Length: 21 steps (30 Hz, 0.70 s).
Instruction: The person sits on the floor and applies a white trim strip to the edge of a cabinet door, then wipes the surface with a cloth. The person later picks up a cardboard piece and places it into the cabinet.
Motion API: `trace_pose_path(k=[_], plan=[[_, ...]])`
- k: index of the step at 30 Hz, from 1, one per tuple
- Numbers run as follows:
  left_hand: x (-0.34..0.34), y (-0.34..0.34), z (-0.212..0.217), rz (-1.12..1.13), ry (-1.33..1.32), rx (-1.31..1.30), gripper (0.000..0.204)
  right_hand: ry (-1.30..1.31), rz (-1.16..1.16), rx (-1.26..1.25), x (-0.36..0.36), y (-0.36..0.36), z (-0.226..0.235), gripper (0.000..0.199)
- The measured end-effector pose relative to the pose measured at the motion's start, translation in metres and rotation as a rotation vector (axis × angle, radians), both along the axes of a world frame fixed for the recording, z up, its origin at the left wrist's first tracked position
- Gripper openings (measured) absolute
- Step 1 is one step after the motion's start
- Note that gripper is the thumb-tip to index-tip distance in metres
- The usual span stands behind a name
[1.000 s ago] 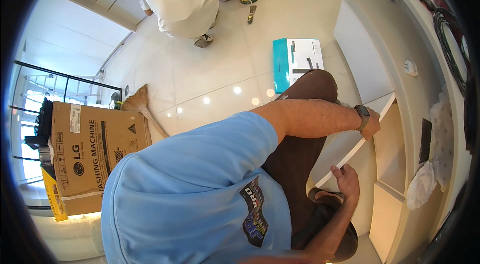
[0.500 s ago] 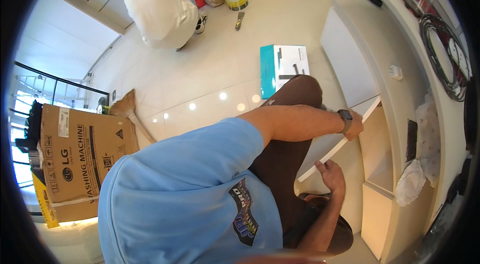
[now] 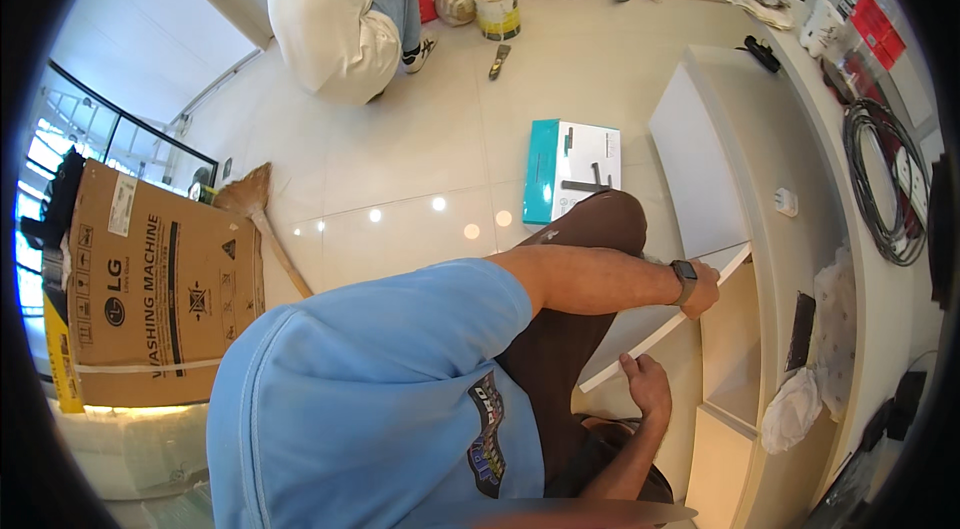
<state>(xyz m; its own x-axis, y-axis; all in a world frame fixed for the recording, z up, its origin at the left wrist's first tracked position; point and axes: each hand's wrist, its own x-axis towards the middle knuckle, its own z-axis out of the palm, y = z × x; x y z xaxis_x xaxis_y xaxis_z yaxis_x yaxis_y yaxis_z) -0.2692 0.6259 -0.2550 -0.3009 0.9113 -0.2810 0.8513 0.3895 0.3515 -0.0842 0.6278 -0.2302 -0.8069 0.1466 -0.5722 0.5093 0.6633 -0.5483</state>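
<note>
My left hand point(image 3: 704, 291), with a watch on the wrist, is closed over the edge of a white cabinet door panel point(image 3: 655, 332). The panel stands out at an angle from a low white cabinet point(image 3: 733, 334), whose opened compartment shows a pale wood-coloured inside. Below it, my right hand point(image 3: 650, 387) is beside the panel's outer stretch, thumb apart from the partly bent fingers. Its thumb tip is close to the panel edge; whether it touches, I cannot tell. My bent knee in brown trousers lies behind the panel.
A teal and white box point(image 3: 575, 169) lies on the tiled floor beyond my knee. Farther off, a person point(image 3: 330, 14) crouches near a paint bucket point(image 3: 497, 11) and a scraper point(image 3: 498, 62). A coiled cable point(image 3: 885, 179) and crumpled plastic point(image 3: 792, 414) are at right; a broom point(image 3: 262, 219) and large carton point(image 3: 160, 294) at left.
The view has tilted up, so most of the scene sits lower in the picture. My left hand keeps its hold on the panel; my right hand stays near its outer stretch.
</note>
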Motion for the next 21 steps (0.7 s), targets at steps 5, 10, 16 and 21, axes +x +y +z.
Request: trace_pose_path(k=[5,10,16,21], plan=[[0.002,0.002,0.005,-0.005,-0.035,0.004,0.034,-0.026,-0.014,-0.022,-0.001,0.0,0.001,0.043],[0.0,-0.001,0.011,-0.007,-0.052,0.053,0.033,-0.046,-0.03,-0.03,-0.002,0.0,0.001,0.043],[-0.001,0.004,0.003,-0.054,-0.042,0.026,0.032,0.009,-0.031,-0.027,0.0,0.002,-0.006,0.043],[-0.001,0.011,-0.005,-0.074,0.01,0.0,0.037,0.034,-0.067,-0.051,0.004,0.003,-0.012,0.045]])
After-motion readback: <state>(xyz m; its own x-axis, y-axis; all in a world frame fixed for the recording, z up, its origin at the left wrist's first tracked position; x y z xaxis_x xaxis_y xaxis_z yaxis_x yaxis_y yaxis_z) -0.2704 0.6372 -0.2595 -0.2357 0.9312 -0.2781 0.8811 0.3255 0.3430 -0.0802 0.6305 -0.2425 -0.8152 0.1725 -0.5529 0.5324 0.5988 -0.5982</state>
